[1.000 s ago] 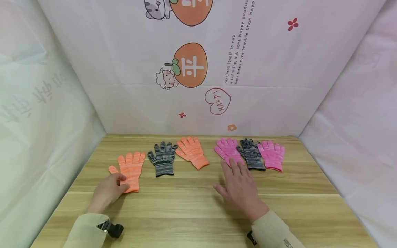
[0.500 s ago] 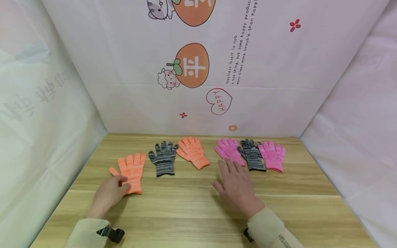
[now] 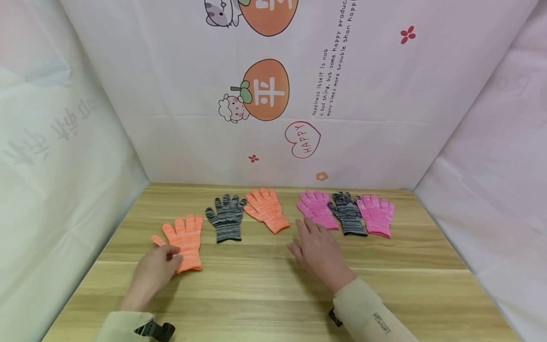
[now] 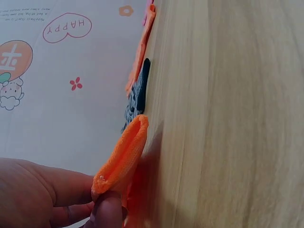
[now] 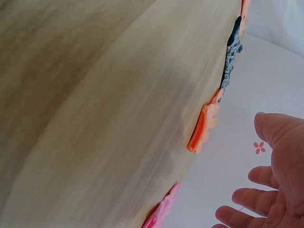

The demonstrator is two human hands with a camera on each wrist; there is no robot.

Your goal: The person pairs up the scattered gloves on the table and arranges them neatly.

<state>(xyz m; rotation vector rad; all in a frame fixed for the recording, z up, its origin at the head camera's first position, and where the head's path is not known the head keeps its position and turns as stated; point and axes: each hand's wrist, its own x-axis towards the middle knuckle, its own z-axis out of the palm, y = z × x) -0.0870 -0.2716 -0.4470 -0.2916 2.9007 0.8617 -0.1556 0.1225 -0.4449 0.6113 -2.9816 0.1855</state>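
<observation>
The orange glove (image 3: 190, 242) lay at the lower left of the head view, its cuff raised off the table (image 3: 248, 289), and your left hand (image 3: 155, 271) pinched the cuff's edge between thumb and fingers. Your right hand (image 3: 321, 254), fingers spread, hung right of centre, near a pink glove (image 3: 317, 209). A grey glove (image 3: 227, 221) and a second orange glove (image 3: 268, 210) lay near mid-frame.

Head view forward-down, wrist views low, close (all share tabletop (image 3: 243, 294))

Left hand (image 3: 154, 269) in pinch, right hand (image 3: 319, 251) loose
</observation>
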